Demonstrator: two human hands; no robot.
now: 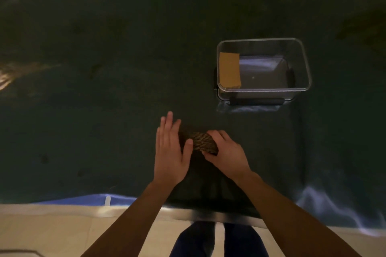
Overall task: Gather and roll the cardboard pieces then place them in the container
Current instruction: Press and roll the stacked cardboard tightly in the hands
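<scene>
A ribbed, curved piece of cardboard (201, 141) lies on the dark green cloth near the table's front edge, between my two hands. My left hand (170, 148) rests flat against its left end, fingers straight and the thumb on top of the piece. My right hand (224, 152) curls over its right end and grips it. A clear plastic container (300, 56) stands further back and to the right. Inside it, against the left wall, is a tan cardboard piece (229, 70).
The dark green cloth (104, 89) covers the whole table and is wrinkled at the back and the right front corner. A pale floor (52, 229) and my legs show below the front edge. A black clip sits on the container's near side.
</scene>
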